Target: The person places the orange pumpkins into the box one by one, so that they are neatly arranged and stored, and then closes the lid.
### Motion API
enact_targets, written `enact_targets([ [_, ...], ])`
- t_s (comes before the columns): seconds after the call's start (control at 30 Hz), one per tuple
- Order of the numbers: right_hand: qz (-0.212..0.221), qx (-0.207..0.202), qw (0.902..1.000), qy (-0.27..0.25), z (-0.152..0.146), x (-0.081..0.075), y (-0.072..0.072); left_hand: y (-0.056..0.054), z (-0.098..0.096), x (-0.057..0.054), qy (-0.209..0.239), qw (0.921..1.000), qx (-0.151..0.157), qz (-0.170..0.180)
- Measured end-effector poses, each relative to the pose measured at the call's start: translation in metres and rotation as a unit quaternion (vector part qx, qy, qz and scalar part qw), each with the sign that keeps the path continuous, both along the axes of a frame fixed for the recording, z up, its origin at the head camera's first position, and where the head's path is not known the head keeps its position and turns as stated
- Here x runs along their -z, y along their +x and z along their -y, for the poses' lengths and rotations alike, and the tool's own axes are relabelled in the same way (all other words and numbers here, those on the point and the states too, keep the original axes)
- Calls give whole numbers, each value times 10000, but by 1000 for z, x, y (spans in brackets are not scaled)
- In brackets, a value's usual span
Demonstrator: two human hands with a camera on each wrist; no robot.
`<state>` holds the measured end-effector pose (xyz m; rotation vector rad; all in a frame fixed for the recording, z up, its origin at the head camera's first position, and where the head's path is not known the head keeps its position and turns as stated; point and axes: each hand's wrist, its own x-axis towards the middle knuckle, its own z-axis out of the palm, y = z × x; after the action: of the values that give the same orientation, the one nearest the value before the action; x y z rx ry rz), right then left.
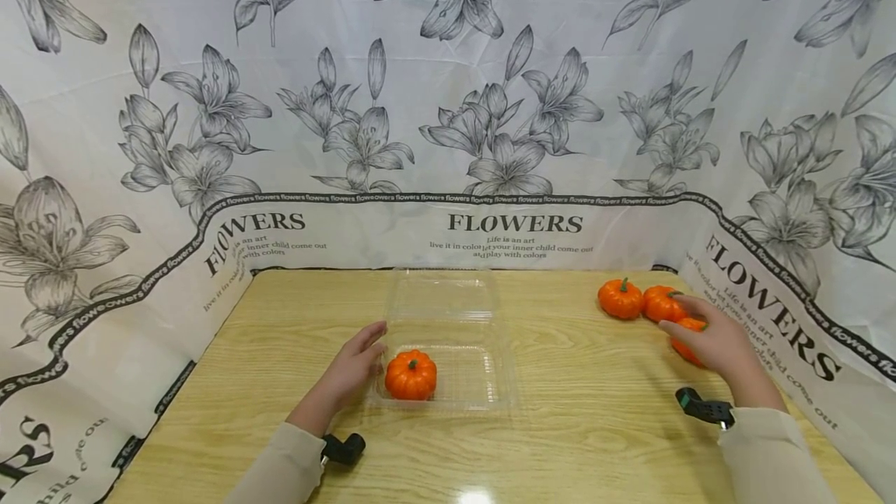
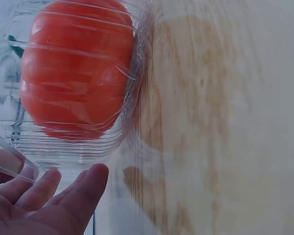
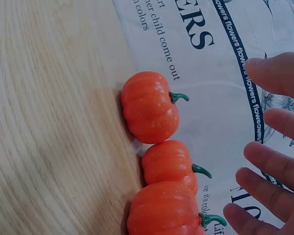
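Note:
A clear plastic container (image 1: 476,379) lies with its lid (image 1: 444,294) folded back. One orange toy pumpkin (image 1: 411,376) with a green stem sits in its left half. My left hand (image 1: 348,372) holds the container's left rim, thumb over the flange and fingers below it, as the left wrist view shows. At the right, three more pumpkins form a row: a left one (image 1: 619,299), a middle one (image 1: 660,303) and a near one (image 1: 686,341). My right hand (image 1: 721,337) partly covers the near one, its fingers (image 3: 277,159) spread and apart from the pumpkins.
The wood-grain table (image 1: 574,426) ends at a white cloth (image 1: 518,232) with flower print, which stands around the back and sides. The right-hand pumpkins lie near the cloth's right corner. Each wrist carries a small black camera (image 1: 343,449).

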<state>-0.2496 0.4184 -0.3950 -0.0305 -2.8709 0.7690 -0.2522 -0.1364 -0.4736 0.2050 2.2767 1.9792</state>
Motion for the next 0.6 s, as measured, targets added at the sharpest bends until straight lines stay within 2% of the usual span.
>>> enact_targets([
  [0.6,28,702,9970,-339,-17,16,7,1,1,-1,-25,10000,-20,7],
])
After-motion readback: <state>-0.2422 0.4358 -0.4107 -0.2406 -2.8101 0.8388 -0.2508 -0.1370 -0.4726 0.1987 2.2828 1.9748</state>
